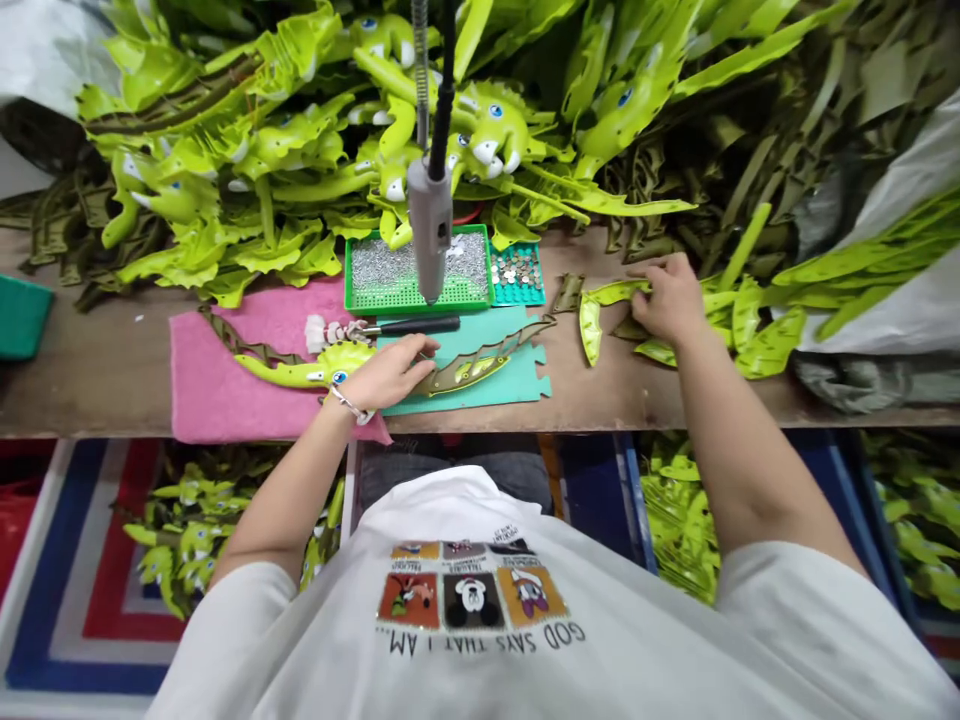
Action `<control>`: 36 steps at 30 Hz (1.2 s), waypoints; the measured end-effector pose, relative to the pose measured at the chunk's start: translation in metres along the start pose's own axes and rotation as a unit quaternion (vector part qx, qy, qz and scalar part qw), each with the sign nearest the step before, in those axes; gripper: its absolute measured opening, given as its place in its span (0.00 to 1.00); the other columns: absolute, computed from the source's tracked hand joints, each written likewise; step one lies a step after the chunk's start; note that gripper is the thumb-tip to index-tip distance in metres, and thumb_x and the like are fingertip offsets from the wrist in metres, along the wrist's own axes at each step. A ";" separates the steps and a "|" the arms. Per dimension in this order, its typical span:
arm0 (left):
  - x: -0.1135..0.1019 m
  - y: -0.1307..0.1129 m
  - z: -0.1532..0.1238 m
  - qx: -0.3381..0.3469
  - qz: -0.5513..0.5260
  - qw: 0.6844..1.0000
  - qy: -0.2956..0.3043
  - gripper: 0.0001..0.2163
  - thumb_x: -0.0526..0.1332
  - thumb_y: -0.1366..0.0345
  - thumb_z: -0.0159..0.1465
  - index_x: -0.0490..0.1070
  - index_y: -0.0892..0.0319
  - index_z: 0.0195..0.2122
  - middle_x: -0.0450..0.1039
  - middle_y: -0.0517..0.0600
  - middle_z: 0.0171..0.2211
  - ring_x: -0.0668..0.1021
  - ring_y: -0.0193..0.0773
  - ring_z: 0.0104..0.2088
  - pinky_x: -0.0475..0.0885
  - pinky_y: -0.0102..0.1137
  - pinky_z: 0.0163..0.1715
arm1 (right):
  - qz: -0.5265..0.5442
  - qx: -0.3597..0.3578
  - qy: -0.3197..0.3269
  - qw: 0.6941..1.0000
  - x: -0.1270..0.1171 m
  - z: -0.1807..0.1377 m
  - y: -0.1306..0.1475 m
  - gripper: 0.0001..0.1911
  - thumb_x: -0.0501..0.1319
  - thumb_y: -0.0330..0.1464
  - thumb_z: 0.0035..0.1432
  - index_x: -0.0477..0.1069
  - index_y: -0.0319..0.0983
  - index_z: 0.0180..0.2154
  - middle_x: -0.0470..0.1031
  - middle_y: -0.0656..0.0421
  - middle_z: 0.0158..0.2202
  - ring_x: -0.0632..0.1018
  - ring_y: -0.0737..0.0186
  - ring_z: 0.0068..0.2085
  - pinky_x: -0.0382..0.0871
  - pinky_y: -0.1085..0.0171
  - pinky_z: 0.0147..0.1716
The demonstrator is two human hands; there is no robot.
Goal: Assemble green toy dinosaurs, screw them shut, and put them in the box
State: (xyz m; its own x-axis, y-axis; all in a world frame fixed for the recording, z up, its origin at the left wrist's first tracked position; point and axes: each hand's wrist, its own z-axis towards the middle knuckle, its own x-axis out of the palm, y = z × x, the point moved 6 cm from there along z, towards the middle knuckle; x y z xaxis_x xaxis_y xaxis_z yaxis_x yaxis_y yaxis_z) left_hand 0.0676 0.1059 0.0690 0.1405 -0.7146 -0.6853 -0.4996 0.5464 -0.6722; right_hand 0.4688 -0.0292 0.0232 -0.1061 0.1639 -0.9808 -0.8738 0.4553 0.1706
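My left hand [394, 375] lies over a lime-green dinosaur-like toy piece [289, 372] with a blue eye, its fingers stretched out. Under and beyond the fingertips extends an olive, wavy-edged strip [469, 372] with lime parts along it. Another olive strip [247, 335] runs along the toy's left side. Off to the right, my right hand [667, 298] has its fingers bent and closed on a curved lime-green plastic piece [591, 330]; the fingertips partly cover it. More lime-green pieces [765, 330] lie just beyond that hand.
A pink cloth [202, 385] and teal foam mat [517, 390] cover the table's front. A black-handled tool [416, 325] lies behind my left hand. A hanging screwdriver [430, 225] points down over a green tray of small metal pieces [360, 300]. Lime parts [285, 140] heap up behind.
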 end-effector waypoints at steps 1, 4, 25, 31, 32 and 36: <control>0.000 0.000 -0.002 0.001 0.001 1.000 -0.009 0.18 0.52 0.58 0.67 0.69 0.61 0.52 0.75 0.58 0.53 0.78 0.44 0.50 0.73 0.41 0.55 | 0.000 -0.004 0.009 1.000 0.001 0.002 0.001 0.19 0.57 0.24 0.56 0.75 0.32 0.49 0.72 0.41 0.54 0.73 0.47 0.55 0.67 0.52 0.55; -0.003 -0.002 -0.008 0.008 -0.001 0.999 -0.046 0.17 0.52 0.58 0.68 0.69 0.61 0.52 0.74 0.58 0.54 0.77 0.45 0.52 0.73 0.41 0.56 | -0.013 -0.011 0.038 0.999 0.001 0.010 0.005 0.17 0.60 0.23 0.55 0.77 0.34 0.47 0.77 0.44 0.51 0.75 0.47 0.51 0.68 0.49 0.55; 0.022 0.003 0.027 0.005 0.057 0.974 0.220 0.23 0.66 0.60 0.50 0.70 0.64 0.47 0.76 0.51 0.39 0.75 0.40 0.37 0.67 0.28 0.35 | 0.153 -0.340 -0.142 0.917 0.014 -0.089 0.218 0.13 0.57 0.28 0.61 0.74 0.43 0.47 0.81 0.55 0.39 0.80 0.59 0.39 0.70 0.57 0.41; 0.022 0.012 0.030 0.026 -0.089 0.959 0.267 0.18 0.57 0.63 0.52 0.72 0.62 0.43 0.76 0.46 0.36 0.75 0.36 0.36 0.67 0.27 0.36 | 0.204 -0.420 -0.157 0.871 0.008 -0.118 0.237 0.21 0.60 0.27 0.61 0.72 0.47 0.54 0.82 0.55 0.48 0.81 0.58 0.48 0.72 0.53 0.52; 0.022 0.012 0.030 0.034 -0.106 0.956 0.273 0.18 0.56 0.64 0.51 0.72 0.61 0.43 0.77 0.46 0.37 0.75 0.36 0.37 0.67 0.26 0.36 | 0.218 -0.419 -0.147 0.869 0.009 -0.121 0.235 0.21 0.62 0.28 0.60 0.72 0.47 0.55 0.81 0.55 0.51 0.80 0.56 0.51 0.72 0.52 0.54; 0.023 0.014 0.030 0.043 -0.110 0.953 0.280 0.20 0.56 0.65 0.50 0.75 0.59 0.44 0.77 0.44 0.36 0.74 0.36 0.37 0.67 0.26 0.35 | 0.235 -0.391 -0.106 0.884 0.011 -0.125 0.232 0.18 0.64 0.31 0.60 0.74 0.48 0.52 0.81 0.55 0.52 0.80 0.53 0.54 0.74 0.49 0.55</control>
State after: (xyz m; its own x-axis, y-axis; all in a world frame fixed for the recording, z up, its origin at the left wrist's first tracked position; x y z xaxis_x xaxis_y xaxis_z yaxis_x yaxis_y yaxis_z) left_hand 0.0891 0.1106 0.0355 -0.2552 -0.9241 -0.2844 -0.4360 0.3725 -0.8192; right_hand 0.2058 -0.0315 0.0404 -0.5254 0.3725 -0.7650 -0.8267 -0.4365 0.3552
